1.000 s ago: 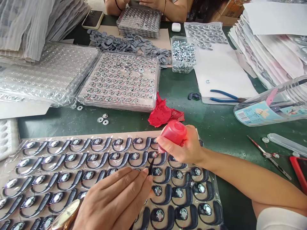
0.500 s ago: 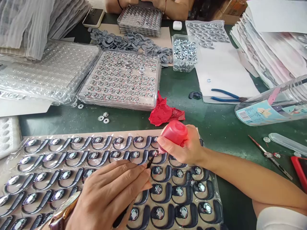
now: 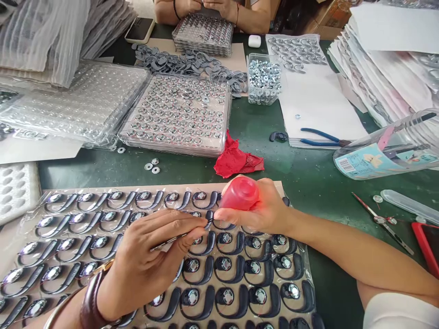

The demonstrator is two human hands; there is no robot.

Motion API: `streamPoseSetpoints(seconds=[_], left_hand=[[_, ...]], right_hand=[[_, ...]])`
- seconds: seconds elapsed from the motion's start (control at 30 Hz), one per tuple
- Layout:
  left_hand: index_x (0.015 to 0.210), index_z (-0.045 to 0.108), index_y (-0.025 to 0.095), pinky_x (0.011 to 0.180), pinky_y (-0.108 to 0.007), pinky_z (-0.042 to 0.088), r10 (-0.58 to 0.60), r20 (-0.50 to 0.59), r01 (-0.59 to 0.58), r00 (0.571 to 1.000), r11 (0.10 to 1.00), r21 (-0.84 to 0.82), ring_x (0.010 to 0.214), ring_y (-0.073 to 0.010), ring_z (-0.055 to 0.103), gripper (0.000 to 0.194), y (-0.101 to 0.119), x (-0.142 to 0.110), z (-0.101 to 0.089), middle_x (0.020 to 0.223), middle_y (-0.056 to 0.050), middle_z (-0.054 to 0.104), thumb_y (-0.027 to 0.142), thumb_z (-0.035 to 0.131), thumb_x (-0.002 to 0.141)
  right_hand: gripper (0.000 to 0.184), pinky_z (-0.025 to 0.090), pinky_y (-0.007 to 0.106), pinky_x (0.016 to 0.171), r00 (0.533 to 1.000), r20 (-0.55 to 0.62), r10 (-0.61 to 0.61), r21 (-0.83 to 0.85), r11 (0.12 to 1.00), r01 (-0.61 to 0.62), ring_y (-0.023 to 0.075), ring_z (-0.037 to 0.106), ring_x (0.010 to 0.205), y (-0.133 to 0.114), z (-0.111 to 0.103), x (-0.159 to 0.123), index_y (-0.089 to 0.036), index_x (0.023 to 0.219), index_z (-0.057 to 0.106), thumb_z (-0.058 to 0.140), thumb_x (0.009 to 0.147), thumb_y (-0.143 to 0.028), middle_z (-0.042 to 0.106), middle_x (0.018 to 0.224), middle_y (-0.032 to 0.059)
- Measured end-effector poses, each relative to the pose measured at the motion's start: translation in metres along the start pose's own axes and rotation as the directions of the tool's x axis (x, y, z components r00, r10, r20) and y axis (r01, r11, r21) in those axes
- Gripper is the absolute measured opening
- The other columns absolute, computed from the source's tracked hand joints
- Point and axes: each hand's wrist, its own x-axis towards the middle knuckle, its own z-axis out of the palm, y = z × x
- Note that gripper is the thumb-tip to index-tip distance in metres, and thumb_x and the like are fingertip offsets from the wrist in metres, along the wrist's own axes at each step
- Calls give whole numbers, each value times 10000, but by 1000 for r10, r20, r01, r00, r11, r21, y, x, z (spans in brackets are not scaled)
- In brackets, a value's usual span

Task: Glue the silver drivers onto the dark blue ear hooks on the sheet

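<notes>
My left hand (image 3: 151, 260) is closed on slim dark tweezers (image 3: 168, 241), their tips close to the thumb of my other hand. In my right hand (image 3: 272, 208) a red squeeze bottle (image 3: 242, 194) is gripped, its base facing me and its nozzle hidden. Both hands are over a board (image 3: 255, 186) covered in clear film. Rows of dark hook-shaped pieces lie on it, each with a round silver part, such as this ear-hook piece (image 3: 229, 240). Thin red wires show on some of them.
Beyond the board lie a crumpled red cloth (image 3: 236, 160), a tray of round silver parts (image 3: 178, 109) and a tub of metal discs (image 3: 264, 77). Blue-handled pliers (image 3: 322, 138) and a clear jar (image 3: 384, 153) are at right. A co-worker's hands (image 3: 209, 7) are at the far side.
My left hand has turned and lifted, bringing the tweezers closer to level. My right hand and the red bottle have shifted slightly left. The view has moved a little.
</notes>
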Motion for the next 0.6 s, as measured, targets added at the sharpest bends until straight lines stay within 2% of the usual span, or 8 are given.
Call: streamPoseSetpoints(seconds=[0.13,0.3,0.37,0.47,0.6], left_hand=[[945,683,188,711,-198,562,20,-7,-20,1000,1000,14,739,-84,690,128,0,-3,0,875,19,742,90,608,911],[1036,683,163,800,-208,565,111,21,-112,994,992,51,843,-92,705,188,2,-10,1,961,-1,759,57,595,908],[1083,676,133,877,-241,559,203,53,-206,978,976,67,937,-110,699,220,5,-21,3,1025,-31,754,52,543,928],[1145,674,89,1054,-287,496,308,95,-318,947,940,123,1110,-134,661,274,16,-42,8,1111,-71,742,96,451,986],[1125,695,102,1170,-275,405,349,93,-361,933,910,206,1179,-126,636,275,27,-60,16,1134,-60,744,130,454,995]], right_hand=[[311,448,228,556,986,101,130,-13,992,-129,99,534,562,-20,-11,6,-205,754,671,816,756,-479,632,644,-42],[277,465,232,511,982,74,172,130,975,-181,117,589,569,-34,-22,1,-198,739,684,801,785,-445,669,679,-11],[274,481,240,501,985,9,171,191,967,-169,126,604,560,-30,-18,-9,-193,712,664,812,780,-414,666,657,-5],[270,511,254,495,986,-98,137,287,952,-104,135,624,527,-18,-4,-27,-194,686,619,756,842,-366,647,595,-5],[228,534,255,509,990,-126,55,219,975,-26,138,638,530,-6,11,-42,-200,706,611,734,848,-329,658,566,-8]])
